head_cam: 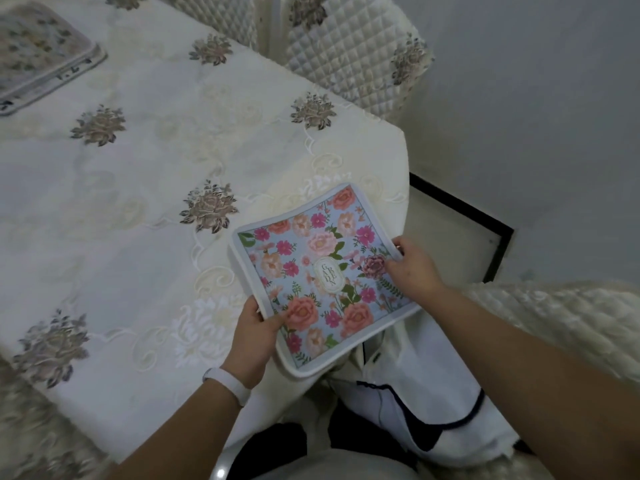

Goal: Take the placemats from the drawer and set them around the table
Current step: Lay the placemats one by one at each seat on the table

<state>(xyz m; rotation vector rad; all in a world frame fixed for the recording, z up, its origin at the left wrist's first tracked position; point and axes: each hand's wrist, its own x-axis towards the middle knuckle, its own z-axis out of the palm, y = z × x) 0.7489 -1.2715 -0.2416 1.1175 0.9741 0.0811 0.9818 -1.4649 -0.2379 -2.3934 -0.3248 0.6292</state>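
A floral placemat (322, 271), pale blue with pink and peach flowers and a white border, hangs over the table's near right corner. My left hand (254, 336) grips its near left edge, thumb on top. My right hand (410, 270) pinches its right edge. There seem to be more mats stacked beneath the top one, judging by the layered left edge. Another placemat (38, 50) lies flat at the table's far left. The table (138, 161) wears a cream cloth with embroidered flowers.
Two quilted cream chair backs (349, 46) stand behind the table's far right side. A fluffy cream cushion (568, 320) sits at the right, another textured one (31, 434) at the lower left. A grey wall and pale floor lie to the right.
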